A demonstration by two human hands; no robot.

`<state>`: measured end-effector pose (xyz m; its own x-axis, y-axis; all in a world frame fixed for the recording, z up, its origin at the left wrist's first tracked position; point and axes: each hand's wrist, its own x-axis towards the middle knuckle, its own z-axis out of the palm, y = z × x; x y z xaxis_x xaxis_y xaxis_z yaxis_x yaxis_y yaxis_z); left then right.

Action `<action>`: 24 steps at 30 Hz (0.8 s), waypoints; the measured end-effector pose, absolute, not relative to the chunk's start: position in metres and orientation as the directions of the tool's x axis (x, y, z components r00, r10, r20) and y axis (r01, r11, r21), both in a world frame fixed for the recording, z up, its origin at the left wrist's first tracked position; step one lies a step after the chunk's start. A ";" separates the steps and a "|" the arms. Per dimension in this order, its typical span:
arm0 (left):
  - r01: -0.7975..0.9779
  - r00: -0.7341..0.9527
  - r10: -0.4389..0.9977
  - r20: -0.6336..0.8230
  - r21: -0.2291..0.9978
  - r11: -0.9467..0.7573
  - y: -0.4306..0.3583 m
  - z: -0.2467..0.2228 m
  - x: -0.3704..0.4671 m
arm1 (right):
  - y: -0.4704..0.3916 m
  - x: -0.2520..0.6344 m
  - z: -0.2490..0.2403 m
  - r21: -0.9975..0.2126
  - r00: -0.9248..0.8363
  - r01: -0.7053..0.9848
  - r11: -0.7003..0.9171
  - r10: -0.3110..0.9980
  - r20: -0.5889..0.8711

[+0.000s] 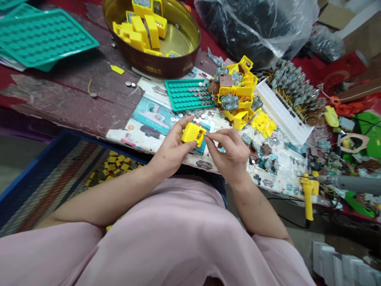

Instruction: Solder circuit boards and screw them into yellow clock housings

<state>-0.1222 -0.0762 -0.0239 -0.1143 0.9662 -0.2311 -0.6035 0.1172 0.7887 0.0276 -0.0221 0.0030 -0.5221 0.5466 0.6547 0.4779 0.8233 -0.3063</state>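
My left hand [171,153] grips a small yellow plastic case [190,133] between thumb and fingers. The case has a grid of round holes on one face and an open compartment at its right end. At that opening, my right hand [229,153] pinches thumb and forefinger together; what lies between the tips is too small to make out. Just beyond the hands lies a green moulded tray [181,95] with several silver button cells [201,93] on its right side. A pile of opened yellow cases with circuit boards [239,89] sits to the right of this tray.
Behind stands a round tin [160,70] holding yellow cases. Green trays [47,39] are stacked at left. Small yellow covers [263,124], a white rack [285,113] and wired boards [294,85] are at right. A yellow-handled tool [308,198] juts past the table edge. Below left is a blue crate [38,167].
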 end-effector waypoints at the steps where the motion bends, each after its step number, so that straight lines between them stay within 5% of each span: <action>1: -0.584 -0.114 0.971 -0.211 0.805 0.106 -0.077 -0.026 -0.122 | -0.022 0.027 0.001 -0.290 -0.528 0.485 0.825 0.541 0.654; 15: -0.420 -0.156 0.985 -0.079 0.907 0.007 -0.081 -0.048 -0.122 | -0.034 0.022 -0.004 0.047 -0.701 0.634 0.772 0.547 0.457; 20: -0.517 -0.141 0.975 -0.169 0.853 0.073 -0.083 -0.036 -0.130 | -0.020 0.027 0.002 -0.185 -0.606 0.601 0.777 0.595 0.528; 24: -0.596 -0.174 0.943 -0.285 0.793 0.129 -0.080 -0.025 -0.140 | 0.015 0.028 -0.003 -0.303 -0.601 0.606 0.736 0.672 0.432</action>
